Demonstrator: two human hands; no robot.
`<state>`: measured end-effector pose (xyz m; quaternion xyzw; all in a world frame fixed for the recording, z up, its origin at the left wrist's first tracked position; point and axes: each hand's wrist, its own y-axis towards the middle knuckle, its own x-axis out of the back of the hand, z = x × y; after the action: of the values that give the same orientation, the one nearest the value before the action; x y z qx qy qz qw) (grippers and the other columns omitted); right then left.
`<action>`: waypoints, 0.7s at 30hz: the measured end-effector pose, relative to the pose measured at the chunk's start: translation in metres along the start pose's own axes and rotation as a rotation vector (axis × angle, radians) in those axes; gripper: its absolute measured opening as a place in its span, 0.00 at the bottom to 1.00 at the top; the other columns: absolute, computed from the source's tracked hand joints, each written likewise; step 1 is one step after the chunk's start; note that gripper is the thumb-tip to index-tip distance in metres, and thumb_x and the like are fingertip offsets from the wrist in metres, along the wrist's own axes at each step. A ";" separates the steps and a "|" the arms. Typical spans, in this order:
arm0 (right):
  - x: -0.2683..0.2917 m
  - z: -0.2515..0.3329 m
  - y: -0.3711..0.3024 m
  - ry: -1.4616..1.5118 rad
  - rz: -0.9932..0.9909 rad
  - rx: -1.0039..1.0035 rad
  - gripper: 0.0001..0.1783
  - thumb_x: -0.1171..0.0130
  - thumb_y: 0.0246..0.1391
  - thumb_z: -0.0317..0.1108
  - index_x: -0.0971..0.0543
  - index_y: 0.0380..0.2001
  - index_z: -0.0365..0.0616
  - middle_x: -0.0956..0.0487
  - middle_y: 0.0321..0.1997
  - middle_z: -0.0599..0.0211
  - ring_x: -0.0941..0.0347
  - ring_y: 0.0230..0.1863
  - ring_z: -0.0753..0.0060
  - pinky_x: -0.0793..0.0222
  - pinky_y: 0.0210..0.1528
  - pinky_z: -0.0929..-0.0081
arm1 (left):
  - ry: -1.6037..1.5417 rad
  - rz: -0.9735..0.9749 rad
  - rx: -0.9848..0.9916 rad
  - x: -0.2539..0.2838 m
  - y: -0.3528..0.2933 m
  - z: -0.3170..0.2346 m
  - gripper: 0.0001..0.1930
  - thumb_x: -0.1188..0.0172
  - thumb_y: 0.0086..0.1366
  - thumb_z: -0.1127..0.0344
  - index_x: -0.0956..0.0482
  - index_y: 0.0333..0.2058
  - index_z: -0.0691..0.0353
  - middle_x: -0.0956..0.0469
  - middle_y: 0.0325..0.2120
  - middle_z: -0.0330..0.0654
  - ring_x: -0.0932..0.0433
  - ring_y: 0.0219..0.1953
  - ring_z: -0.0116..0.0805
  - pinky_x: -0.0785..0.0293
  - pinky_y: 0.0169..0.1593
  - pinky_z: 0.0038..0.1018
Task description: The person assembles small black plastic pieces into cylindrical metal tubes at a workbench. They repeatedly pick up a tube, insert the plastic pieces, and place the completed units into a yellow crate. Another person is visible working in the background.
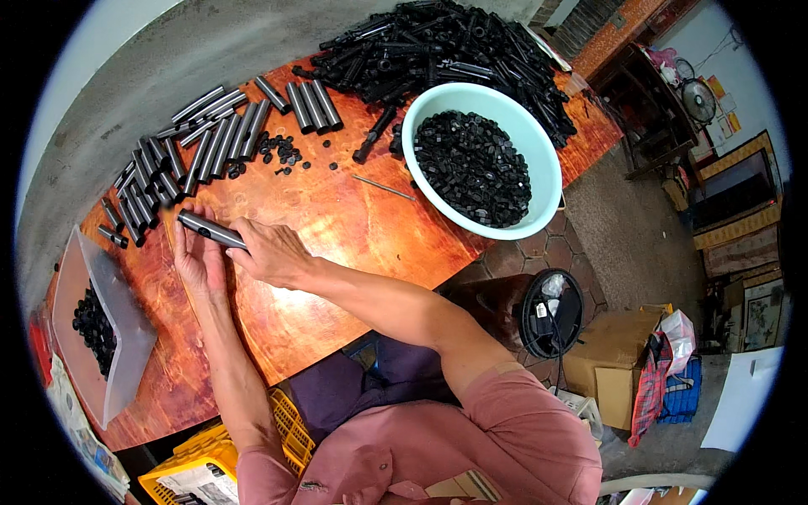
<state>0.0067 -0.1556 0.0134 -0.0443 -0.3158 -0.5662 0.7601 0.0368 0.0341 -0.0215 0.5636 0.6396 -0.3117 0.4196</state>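
Note:
A dark grey metal tube [212, 229] with a black left end lies slanted between my hands, just above the wooden table. My right hand [273, 254] grips its right end, fingers closed round it. Palm up, my left hand [202, 259] supports the other end, its fingertips showing beyond the tube. Beyond my hands, many similar metal tubes [220, 143] lie in rows and stacks. Small black round parts [282, 153] are scattered beside them. To the left, a translucent plastic bin [126, 337] contains more small black parts [94, 330].
A pale green basin [549, 181] full of small black pieces stands right of centre. Behind it rises a heap of long black parts [454, 50]. A thin metal rod [383, 187] lies on the table [362, 252]. Yellow crates [202, 467], a bin [551, 311] and a cardboard box [610, 349] stand below.

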 end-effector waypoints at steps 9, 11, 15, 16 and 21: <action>-0.015 -0.007 -0.001 -0.021 -0.042 0.006 0.19 0.40 0.56 0.43 0.27 0.45 0.41 0.21 0.32 0.47 0.22 0.30 0.39 0.26 0.33 0.45 | -0.029 -0.076 -0.006 -0.018 -0.006 0.007 0.21 0.41 0.70 0.51 0.23 0.44 0.67 0.22 0.42 0.47 0.23 0.46 0.42 0.27 0.57 0.39; -0.015 -0.008 -0.001 -0.081 -0.075 0.094 0.20 0.38 0.56 0.42 0.26 0.45 0.41 0.20 0.31 0.49 0.21 0.29 0.43 0.26 0.31 0.50 | 0.003 -0.167 0.029 -0.036 -0.014 0.009 0.22 0.39 0.67 0.47 0.23 0.40 0.65 0.21 0.39 0.46 0.23 0.43 0.43 0.26 0.54 0.40; -0.013 -0.001 -0.001 -0.167 -0.116 0.188 0.18 0.36 0.56 0.40 0.25 0.45 0.41 0.19 0.34 0.50 0.21 0.29 0.47 0.27 0.29 0.56 | -0.107 -0.171 0.099 -0.031 -0.015 0.007 0.16 0.43 0.69 0.55 0.24 0.40 0.64 0.22 0.36 0.44 0.24 0.40 0.44 0.26 0.53 0.41; -0.014 -0.001 0.000 -0.168 -0.109 0.199 0.18 0.36 0.56 0.40 0.25 0.45 0.41 0.19 0.34 0.50 0.21 0.29 0.47 0.27 0.29 0.57 | -0.141 -0.168 0.091 -0.033 -0.016 0.006 0.14 0.44 0.69 0.57 0.24 0.40 0.64 0.22 0.36 0.43 0.24 0.41 0.44 0.26 0.52 0.42; -0.014 0.000 -0.001 -0.208 -0.100 0.232 0.18 0.37 0.57 0.39 0.25 0.44 0.38 0.20 0.33 0.49 0.21 0.29 0.47 0.27 0.28 0.59 | -0.217 -0.011 0.195 -0.037 -0.022 0.004 0.15 0.49 0.70 0.59 0.27 0.47 0.63 0.25 0.35 0.42 0.28 0.40 0.43 0.29 0.53 0.42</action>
<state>0.0036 -0.1439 0.0058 0.0013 -0.4581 -0.5555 0.6939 0.0165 0.0101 0.0079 0.5610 0.5606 -0.4336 0.4278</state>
